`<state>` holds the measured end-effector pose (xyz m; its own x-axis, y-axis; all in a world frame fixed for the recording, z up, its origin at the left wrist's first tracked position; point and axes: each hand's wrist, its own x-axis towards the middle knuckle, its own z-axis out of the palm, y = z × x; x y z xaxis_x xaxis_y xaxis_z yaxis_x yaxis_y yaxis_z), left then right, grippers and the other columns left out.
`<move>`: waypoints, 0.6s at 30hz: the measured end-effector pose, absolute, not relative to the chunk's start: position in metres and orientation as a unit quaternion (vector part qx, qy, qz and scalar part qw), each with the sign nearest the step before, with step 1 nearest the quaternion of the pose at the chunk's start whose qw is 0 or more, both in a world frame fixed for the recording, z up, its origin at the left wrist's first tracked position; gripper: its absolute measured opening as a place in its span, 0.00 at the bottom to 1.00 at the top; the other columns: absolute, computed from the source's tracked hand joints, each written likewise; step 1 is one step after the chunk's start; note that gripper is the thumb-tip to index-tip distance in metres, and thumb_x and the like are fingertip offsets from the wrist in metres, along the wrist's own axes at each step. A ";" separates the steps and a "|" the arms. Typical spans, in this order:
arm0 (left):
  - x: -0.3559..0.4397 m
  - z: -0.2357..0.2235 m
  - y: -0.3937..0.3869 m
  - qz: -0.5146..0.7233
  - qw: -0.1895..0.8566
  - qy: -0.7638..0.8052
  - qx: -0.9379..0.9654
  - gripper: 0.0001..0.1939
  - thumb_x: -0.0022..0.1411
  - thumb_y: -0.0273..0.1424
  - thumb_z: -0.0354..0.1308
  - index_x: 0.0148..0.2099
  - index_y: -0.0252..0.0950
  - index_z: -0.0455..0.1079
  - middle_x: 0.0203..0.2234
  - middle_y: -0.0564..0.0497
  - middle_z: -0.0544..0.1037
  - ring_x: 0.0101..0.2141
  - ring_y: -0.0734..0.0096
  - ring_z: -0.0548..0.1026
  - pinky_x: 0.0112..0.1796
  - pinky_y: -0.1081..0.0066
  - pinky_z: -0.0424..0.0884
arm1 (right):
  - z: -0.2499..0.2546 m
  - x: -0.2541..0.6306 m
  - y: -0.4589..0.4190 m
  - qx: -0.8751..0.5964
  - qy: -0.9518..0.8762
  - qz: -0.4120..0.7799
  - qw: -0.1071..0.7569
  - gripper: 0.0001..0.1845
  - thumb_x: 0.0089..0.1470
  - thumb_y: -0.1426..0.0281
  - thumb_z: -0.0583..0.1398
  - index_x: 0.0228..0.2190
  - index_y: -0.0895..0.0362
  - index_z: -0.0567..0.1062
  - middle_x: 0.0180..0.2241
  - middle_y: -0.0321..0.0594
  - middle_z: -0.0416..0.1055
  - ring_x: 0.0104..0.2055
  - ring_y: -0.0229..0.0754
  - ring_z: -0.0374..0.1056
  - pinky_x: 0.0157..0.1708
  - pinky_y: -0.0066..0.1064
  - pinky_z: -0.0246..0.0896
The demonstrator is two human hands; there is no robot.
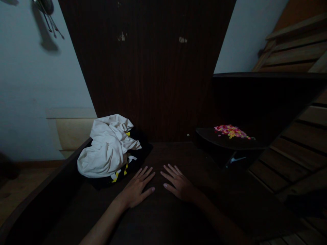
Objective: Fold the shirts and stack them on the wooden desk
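My left hand (139, 187) lies palm down on the dark wooden surface (163, 217), fingers spread, holding nothing. Beside it, my right hand (178, 183) rests the same way, its fingers apart and nothing under them that shows. A crumpled white cloth (108, 149) is heaped just beyond my left hand, on top of a black fabric item (141, 149) with yellow strips. The two hands do not touch each other or the cloth.
A dark shelf (217, 139) at the right bears a pile of small pink, red and yellow pieces (231, 131). Under it, a pale swoosh mark (237, 159) shows on something dark. A tall dark panel (158, 75) stands behind; a raised edge (46, 183) runs along the left.
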<state>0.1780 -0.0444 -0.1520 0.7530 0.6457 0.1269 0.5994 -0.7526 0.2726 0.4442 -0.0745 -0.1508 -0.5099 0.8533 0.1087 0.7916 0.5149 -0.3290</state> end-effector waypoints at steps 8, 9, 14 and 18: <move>0.179 -0.151 -0.045 0.100 0.107 0.337 0.930 0.32 0.70 0.49 0.43 0.71 0.45 0.46 0.69 0.49 0.48 0.68 0.57 0.44 0.65 0.49 0.46 | -0.152 0.445 -0.074 -0.478 -0.861 0.119 0.127 0.31 0.65 0.53 0.48 0.65 0.50 0.58 0.69 0.45 0.45 0.71 0.53 0.38 0.67 0.55 0.36; 0.179 -0.151 -0.045 0.096 0.108 0.340 0.929 0.32 0.70 0.49 0.42 0.71 0.45 0.46 0.69 0.49 0.48 0.68 0.56 0.44 0.65 0.49 0.46 | -0.153 0.445 -0.073 -0.478 -0.861 0.119 0.127 0.31 0.65 0.53 0.48 0.64 0.50 0.58 0.69 0.44 0.45 0.70 0.53 0.38 0.67 0.55 0.36; 0.179 -0.150 -0.045 0.093 0.110 0.343 0.928 0.32 0.70 0.49 0.42 0.71 0.45 0.46 0.69 0.48 0.48 0.68 0.57 0.44 0.65 0.50 0.46 | -0.155 0.446 -0.072 -0.475 -0.863 0.115 0.127 0.31 0.65 0.53 0.49 0.65 0.50 0.57 0.69 0.44 0.44 0.71 0.53 0.38 0.67 0.56 0.35; 0.179 -0.149 -0.045 0.097 0.109 0.342 0.928 0.32 0.70 0.49 0.42 0.71 0.44 0.47 0.69 0.48 0.48 0.68 0.56 0.44 0.65 0.50 0.47 | -0.152 0.446 -0.073 -0.475 -0.863 0.122 0.123 0.31 0.65 0.53 0.48 0.65 0.50 0.57 0.69 0.45 0.44 0.71 0.53 0.37 0.67 0.55 0.34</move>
